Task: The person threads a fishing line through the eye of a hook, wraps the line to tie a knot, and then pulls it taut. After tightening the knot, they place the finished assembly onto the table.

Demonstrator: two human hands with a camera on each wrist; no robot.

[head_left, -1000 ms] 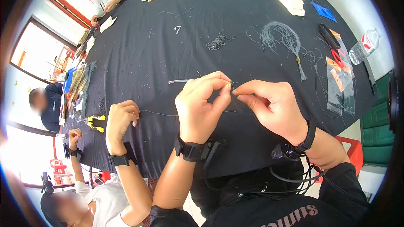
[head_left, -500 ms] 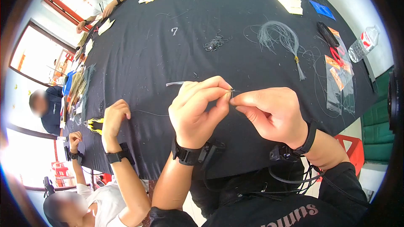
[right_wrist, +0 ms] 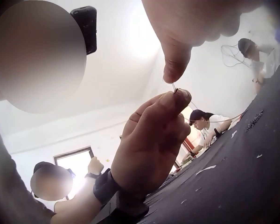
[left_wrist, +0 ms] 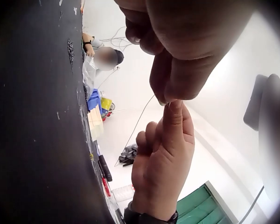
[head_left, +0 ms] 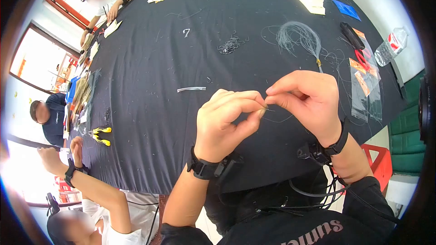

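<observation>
My left hand (head_left: 229,124) pinches a small dark fish hook (right_wrist: 176,91) between thumb and forefinger, mostly hidden by the fingertips. Thin clear fishing line (head_left: 282,120) curves away below the fingertips in the head view. The right hand (head_left: 311,104) pinches the line close against the left fingertips, its thumb and forefinger pressed together. Left of my hands lies a short piece of clear tubing (head_left: 191,89), with a single loose hook (head_left: 209,80) near it. Farther back is a pile of dark hooks (head_left: 230,44), and to its right a tied bundle of clear line (head_left: 297,38).
Orange-marked plastic packets (head_left: 361,84), red-handled scissors (head_left: 361,59) and a water bottle (head_left: 391,47) are at the right. Yellow-handled pliers (head_left: 102,136) lie at the left, near another person's arm (head_left: 97,190). Other people sit around the black-covered table (head_left: 150,72).
Both hands have shifted right together, and the right hand has risen to the left fingertips. The tubing now shows fully. The neighbour's arm has swung left, off the table, uncovering the pliers.
</observation>
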